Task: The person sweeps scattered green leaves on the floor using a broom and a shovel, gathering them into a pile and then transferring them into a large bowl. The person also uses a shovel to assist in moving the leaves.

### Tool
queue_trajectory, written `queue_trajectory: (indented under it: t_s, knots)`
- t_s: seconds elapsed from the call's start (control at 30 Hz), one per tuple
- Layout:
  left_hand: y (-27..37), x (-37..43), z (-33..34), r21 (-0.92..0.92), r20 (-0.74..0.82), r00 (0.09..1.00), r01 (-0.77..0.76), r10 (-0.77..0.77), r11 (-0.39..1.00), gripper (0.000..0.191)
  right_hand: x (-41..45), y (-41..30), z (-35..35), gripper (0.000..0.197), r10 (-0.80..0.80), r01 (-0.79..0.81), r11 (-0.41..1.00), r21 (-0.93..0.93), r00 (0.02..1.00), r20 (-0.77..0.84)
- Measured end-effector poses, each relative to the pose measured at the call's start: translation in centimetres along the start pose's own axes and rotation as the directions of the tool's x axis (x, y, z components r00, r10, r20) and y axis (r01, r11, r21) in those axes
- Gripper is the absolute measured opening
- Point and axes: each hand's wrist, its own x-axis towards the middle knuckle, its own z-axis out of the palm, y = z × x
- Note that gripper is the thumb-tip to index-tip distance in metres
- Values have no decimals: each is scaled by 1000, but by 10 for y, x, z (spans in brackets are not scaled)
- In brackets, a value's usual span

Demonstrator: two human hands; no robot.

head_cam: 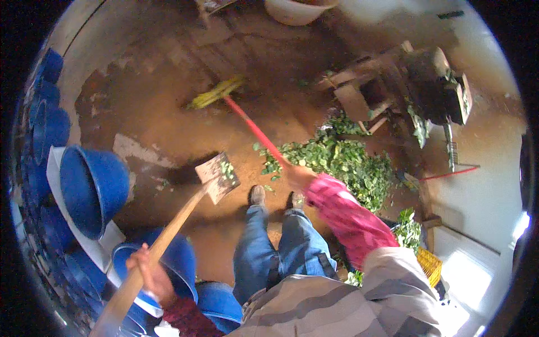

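Note:
My right hand (300, 177) grips the red handle of a broom (252, 126) and is stretched out in front of me. The broom's yellow bristle head (217, 93) points away over the brown floor and looks blurred. At the lower left, my left hand (152, 276) is closed around the thick wooden handle of a flat-bladed shovel (177, 223). A few green leaves lie on the shovel's square blade (218, 176). To the right of my shoes spreads a heap of green leaves (337, 162), below and beyond my right hand.
Blue plastic tubs (113, 181) line the left side, some beside my left hand. A dark machine (425, 88) on a wooden frame stands at the far right, near a rake (452, 156). A yellow crate (429, 266) sits at my right; a pale basin (294, 12) is at the back.

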Motion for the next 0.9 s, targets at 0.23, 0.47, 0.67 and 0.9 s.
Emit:
queue_trajectory:
  t_s: [0.23, 0.47, 0.67, 0.9]
  knots:
    - [26, 10, 13, 106, 56, 998, 0, -6, 994, 14, 61, -25, -86, 53, 525, -589, 502, 633, 789, 318]
    - [43, 23, 58, 110, 218, 976, -3, -21, 994, 11, -191, -73, -21, 67, 532, -799, 374, 471, 601, 597]
    - [40, 24, 88, 61, 309, 950, 22, -40, 998, 10, -336, -101, -58, 45, 304, -968, 119, 223, 249, 919]
    - [42, 11, 122, 129, 549, 834, -15, -59, 992, 11, -379, -132, -105, 52, 462, -861, 187, 473, 502, 731]
